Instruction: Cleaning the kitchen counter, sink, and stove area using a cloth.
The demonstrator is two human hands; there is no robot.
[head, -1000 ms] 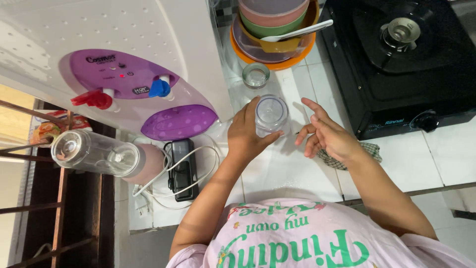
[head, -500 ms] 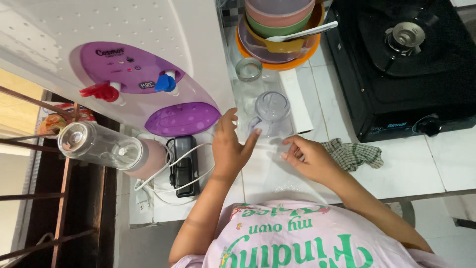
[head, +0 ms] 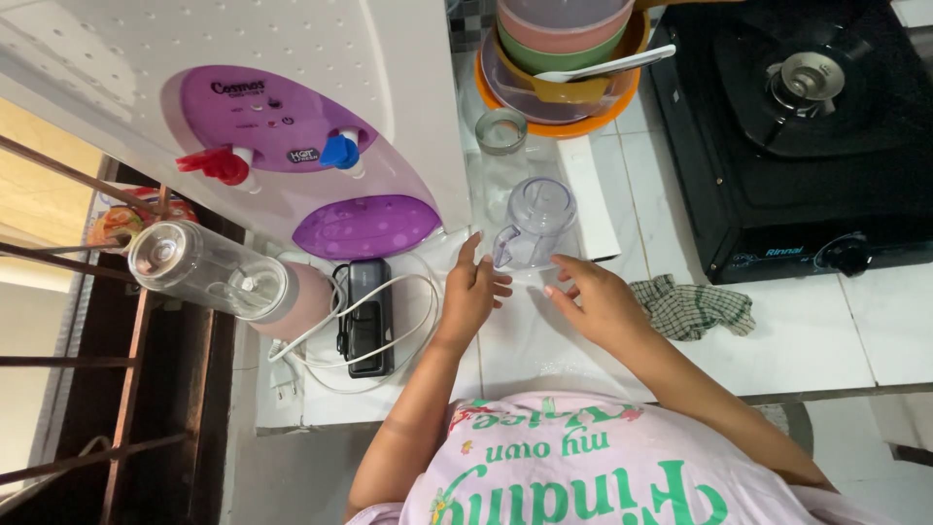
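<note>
A clear plastic jug (head: 536, 220) with a side handle stands upright on the white tiled counter (head: 875, 331), just in front of me. My left hand (head: 470, 292) rests beside its base on the left, fingers apart and pointing at the handle. To the jug's right, my right hand (head: 595, 299) lies low with its fingertips near the base. Neither hand closes around the jug. A pink printed shirt fills the bottom of the view.
A white water dispenser (head: 292, 126) with a purple panel and red and blue taps stands at left. A pink-based blender (head: 219, 277) and a black adapter with white cable (head: 365, 317) lie nearby. A drinking glass (head: 501, 130), stacked bowls with a spoon (head: 564, 58), a black gas stove (head: 797, 126) and a checked cloth (head: 692, 305) surround the jug.
The jug was held up from above in my left hand; now it stands on the counter. Both hands have let go and dropped to its near side.
</note>
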